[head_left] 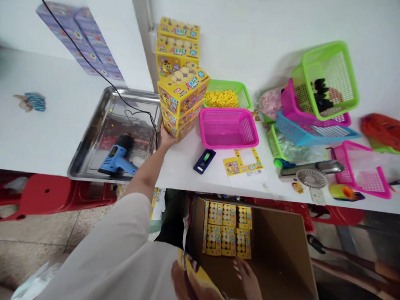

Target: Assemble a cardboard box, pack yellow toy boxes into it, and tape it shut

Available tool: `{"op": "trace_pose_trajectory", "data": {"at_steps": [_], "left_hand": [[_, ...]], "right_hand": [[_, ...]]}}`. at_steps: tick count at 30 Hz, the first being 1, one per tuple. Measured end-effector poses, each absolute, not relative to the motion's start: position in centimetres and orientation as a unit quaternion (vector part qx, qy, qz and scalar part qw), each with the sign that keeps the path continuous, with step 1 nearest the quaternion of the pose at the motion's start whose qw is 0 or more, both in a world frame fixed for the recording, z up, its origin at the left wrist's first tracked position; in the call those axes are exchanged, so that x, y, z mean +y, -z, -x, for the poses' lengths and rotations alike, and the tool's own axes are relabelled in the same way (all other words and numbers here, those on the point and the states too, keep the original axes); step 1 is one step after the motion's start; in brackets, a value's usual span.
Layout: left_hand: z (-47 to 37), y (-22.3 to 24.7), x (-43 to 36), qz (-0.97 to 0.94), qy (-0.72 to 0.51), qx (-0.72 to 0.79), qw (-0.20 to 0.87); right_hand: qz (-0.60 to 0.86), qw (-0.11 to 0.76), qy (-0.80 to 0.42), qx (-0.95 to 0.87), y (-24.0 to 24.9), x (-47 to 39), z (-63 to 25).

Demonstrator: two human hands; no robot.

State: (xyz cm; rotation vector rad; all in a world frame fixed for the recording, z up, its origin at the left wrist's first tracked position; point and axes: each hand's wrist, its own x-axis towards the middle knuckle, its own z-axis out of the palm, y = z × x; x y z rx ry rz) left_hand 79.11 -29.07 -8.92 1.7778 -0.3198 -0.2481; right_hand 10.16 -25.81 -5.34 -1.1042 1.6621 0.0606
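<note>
My left hand (167, 137) is at the lower left corner of a stack of yellow toy boxes (182, 101), gripping the bottom box; its fingertips are partly hidden behind the cardboard. The top box shows round cream pieces through its window. Below the table edge, my right hand (244, 274) reaches into a large open carton (278, 253), fingers stretched out and holding nothing. Just beyond those fingertips, several matching yellow boxes (228, 236) stand in two rows at the carton's left side. More yellow boxes (178, 46) are piled against the wall behind the stack.
A metal tray (85, 141) holds a blue heat gun (119, 156). Right of the stack are a pink basket (228, 144), a green basket (244, 97) of yellow pieces, a tape dispenser (204, 161) and a flat yellow card (232, 167). Stacked baskets (348, 85) and a small fan (312, 178) lie farther right.
</note>
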Motion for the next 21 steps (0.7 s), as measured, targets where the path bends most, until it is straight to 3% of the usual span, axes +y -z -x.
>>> {"op": "trace_pose_trajectory", "data": {"at_steps": [8,21], "left_hand": [[-76.0,7.8,-29.1,-0.854,0.106,-0.116,0.496],[-63.6,8.2,-23.7,-0.888,0.093,-0.022,0.450]], "right_hand": [[0.485,0.547,-0.003,0.682,3.7,-26.1,-14.3],[0.483,0.589,-0.009,0.647,4.2,-24.2,-15.5]]}}
